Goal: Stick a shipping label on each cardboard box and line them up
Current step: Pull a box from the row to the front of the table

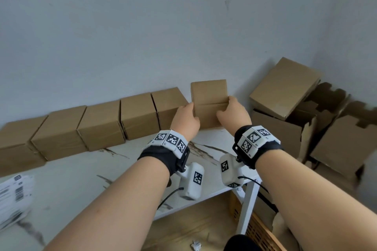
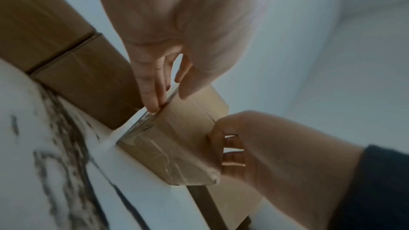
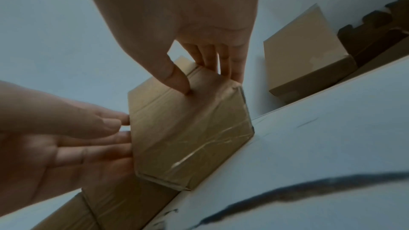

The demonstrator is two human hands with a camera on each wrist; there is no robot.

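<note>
A plain cardboard box (image 1: pixel 210 96) stands at the right end of a row of similar boxes (image 1: pixel 102 124) along the wall. My left hand (image 1: pixel 185 118) holds its left side and my right hand (image 1: pixel 232 114) its right side, thumbs on the near face. In the left wrist view the left hand (image 2: pixel 159 83) lays its fingers down the side of the box (image 2: pixel 188 128), thumb in front, while the right hand (image 2: pixel 243 146) wraps the other edge. The right wrist view shows the box (image 3: pixel 188 128) tilted, its taped face towards me, one edge on the table. No label shows on it.
A stack of printed shipping labels (image 1: pixel 15 193) lies at the near left of the marble table (image 1: pixel 81 179). Right of the table stands a pile of closed (image 1: pixel 285 91) and opened cardboard boxes (image 1: pixel 336 138). A white table leg (image 1: pixel 246 210) and a wicker basket (image 1: pixel 261 234) are below.
</note>
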